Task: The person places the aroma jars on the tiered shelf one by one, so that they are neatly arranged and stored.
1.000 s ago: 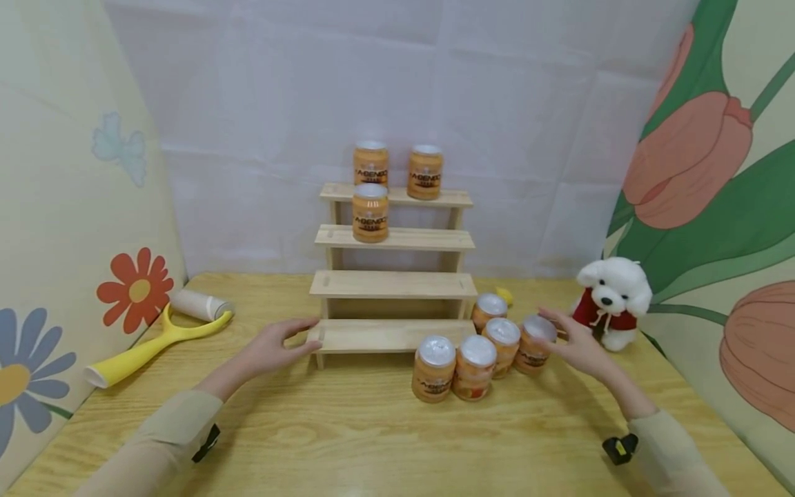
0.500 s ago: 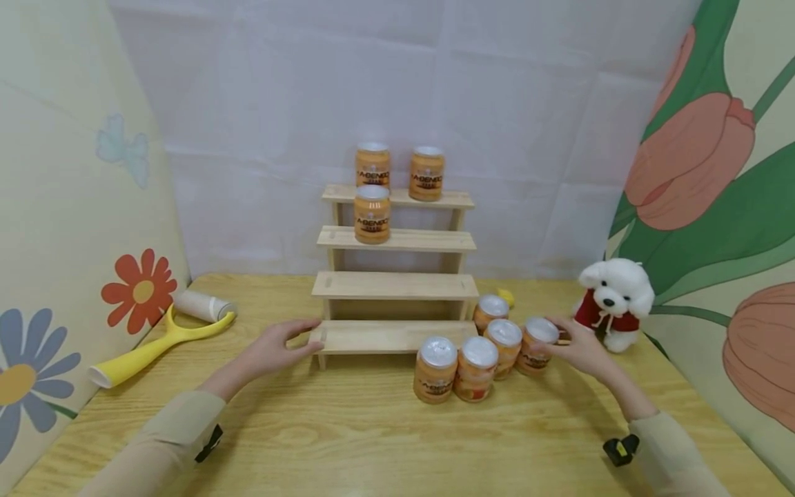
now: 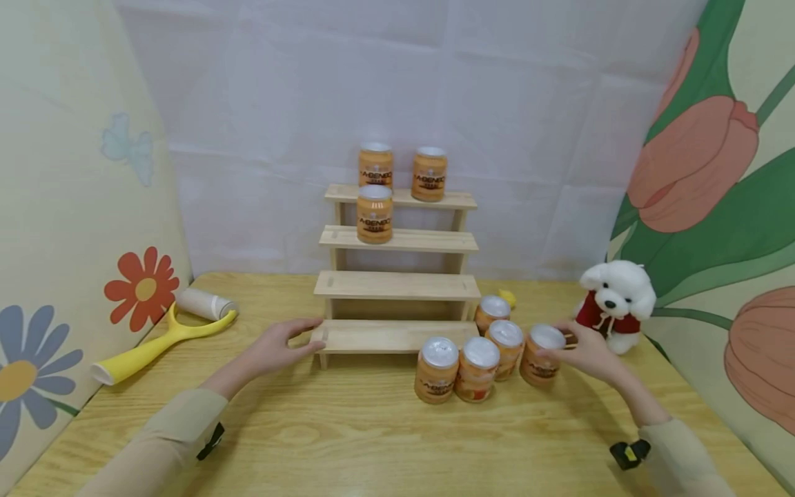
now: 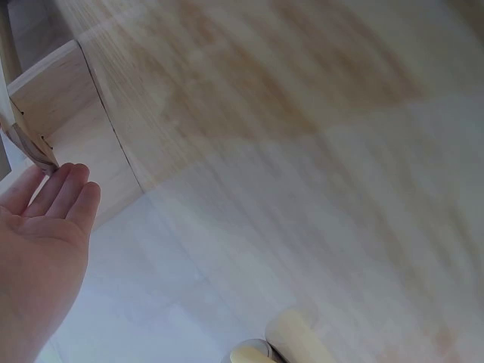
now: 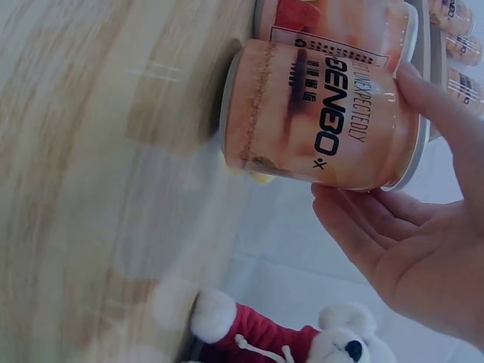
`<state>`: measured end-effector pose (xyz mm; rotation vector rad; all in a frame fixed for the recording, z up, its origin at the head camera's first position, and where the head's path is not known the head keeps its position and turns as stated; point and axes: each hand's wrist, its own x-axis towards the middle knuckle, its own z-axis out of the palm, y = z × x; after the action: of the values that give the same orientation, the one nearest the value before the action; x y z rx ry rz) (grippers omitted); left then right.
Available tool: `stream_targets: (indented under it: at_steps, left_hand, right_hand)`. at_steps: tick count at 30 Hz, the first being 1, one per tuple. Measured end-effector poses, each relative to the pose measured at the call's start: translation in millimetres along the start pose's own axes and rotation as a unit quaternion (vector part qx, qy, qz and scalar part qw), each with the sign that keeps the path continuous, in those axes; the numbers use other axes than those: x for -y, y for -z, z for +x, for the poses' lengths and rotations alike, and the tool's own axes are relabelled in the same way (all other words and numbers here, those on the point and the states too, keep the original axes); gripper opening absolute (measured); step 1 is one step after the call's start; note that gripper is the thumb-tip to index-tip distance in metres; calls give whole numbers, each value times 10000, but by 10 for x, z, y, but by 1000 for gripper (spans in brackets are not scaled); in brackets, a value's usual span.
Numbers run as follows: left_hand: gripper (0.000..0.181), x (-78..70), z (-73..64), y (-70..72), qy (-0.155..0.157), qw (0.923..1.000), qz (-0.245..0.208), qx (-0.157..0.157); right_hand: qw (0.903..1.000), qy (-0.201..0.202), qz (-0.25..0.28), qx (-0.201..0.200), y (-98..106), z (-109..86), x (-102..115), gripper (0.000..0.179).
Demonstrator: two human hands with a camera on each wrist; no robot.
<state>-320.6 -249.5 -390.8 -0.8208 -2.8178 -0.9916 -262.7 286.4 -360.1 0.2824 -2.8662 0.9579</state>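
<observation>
My right hand (image 3: 586, 352) grips an orange can (image 3: 542, 359) with a silver lid, at the right end of the can group. In the right wrist view the thumb lies on one side of this can (image 5: 325, 121) and the fingers on the other; its base is close over the table. My left hand (image 3: 282, 345) holds the left end of the lowest step of a wooden stepped shelf (image 3: 379, 336), thumb at the front edge, index finger at the back. The left wrist view shows its fingertips (image 4: 83, 193) at the board's end.
Several similar cans (image 3: 437, 373) stand by the shelf's lower right corner. Two cans (image 3: 429, 176) occupy the top step; another can (image 3: 375, 217) stands one step down. A white toy dog (image 3: 615, 304) sits at right. A yellow slingshot-shaped object (image 3: 161, 345) and a grey roll (image 3: 201, 304) lie at left.
My right hand has closed around the rightmost can and brought it slightly towards me, apart from the neighbouring cans. The left hand has stayed at the shelf's end.
</observation>
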Motion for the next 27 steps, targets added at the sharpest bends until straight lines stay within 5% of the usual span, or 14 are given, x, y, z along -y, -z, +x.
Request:
stream_targets:
  at_steps: [17, 27]
  left_hand:
    - [58, 19, 1, 17, -73, 9999, 108, -34]
    - [61, 39, 9, -17, -41, 10000, 21, 27]
  right_hand:
    - [9996, 30, 75, -281, 369, -34, 350, 60]
    - [9983, 196, 137, -537, 542, 106, 607, 63]
